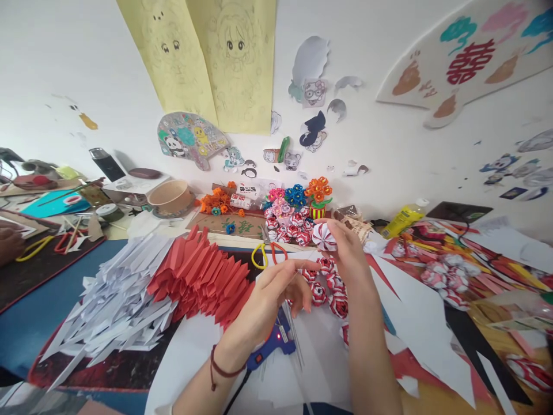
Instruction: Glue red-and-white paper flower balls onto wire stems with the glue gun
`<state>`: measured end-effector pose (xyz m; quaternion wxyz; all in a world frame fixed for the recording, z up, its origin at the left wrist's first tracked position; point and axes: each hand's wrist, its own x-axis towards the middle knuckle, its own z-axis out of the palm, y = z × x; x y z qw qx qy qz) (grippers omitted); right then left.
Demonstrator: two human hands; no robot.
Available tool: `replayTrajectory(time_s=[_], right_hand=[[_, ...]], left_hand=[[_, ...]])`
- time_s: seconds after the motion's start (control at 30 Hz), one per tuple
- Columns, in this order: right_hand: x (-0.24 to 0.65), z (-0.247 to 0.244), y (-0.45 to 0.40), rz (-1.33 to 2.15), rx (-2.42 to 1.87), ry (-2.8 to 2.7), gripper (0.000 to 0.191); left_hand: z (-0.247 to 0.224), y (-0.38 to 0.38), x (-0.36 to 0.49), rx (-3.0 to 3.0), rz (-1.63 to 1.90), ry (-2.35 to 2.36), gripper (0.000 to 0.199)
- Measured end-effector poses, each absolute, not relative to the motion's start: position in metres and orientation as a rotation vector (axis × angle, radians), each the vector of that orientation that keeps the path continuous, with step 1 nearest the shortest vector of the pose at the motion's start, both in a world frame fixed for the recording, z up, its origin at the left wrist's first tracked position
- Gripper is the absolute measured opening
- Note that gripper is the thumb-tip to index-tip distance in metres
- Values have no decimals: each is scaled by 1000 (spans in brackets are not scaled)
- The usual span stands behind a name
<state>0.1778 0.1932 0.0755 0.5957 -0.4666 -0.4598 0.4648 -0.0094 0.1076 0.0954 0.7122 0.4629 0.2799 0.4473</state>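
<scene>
My right hand is raised in the middle and holds a red-and-white striped paper ball between its fingers. My left hand, with a dark red cord on its wrist, is lower and to the left; its fingers are apart and nothing shows in them. Under it, a blue glue gun with a small red light lies on white paper. Several red-and-white paper balls sit between my forearms. Yellow-and-red-handled scissors lie just beyond my left hand.
Folded red strips and a heap of white strips lie on the left. Paper flowers stand by the wall. A yellow bottle and paper scraps are on the right. Another person's hand shows at far left.
</scene>
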Motion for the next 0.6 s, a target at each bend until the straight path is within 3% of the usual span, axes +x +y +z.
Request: replayTrajectory(time_s=[0.13, 0.3, 0.43, 0.6], right_hand=[[182, 72, 195, 1079, -1142, -1056, 46], [182, 69, 185, 1090, -1185, -1056, 46], [177, 59, 165, 1169, -1189, -1078, 51], [180, 34, 136, 1433, -1178, -1057, 64]], left_hand=[[82, 96, -12, 1211, 1070, 746, 37], [67, 83, -12, 1390, 1416, 911, 50], [71, 82, -17, 1570, 1618, 1076, 19], [91, 93, -20, 1973, 1683, 1114, 15]])
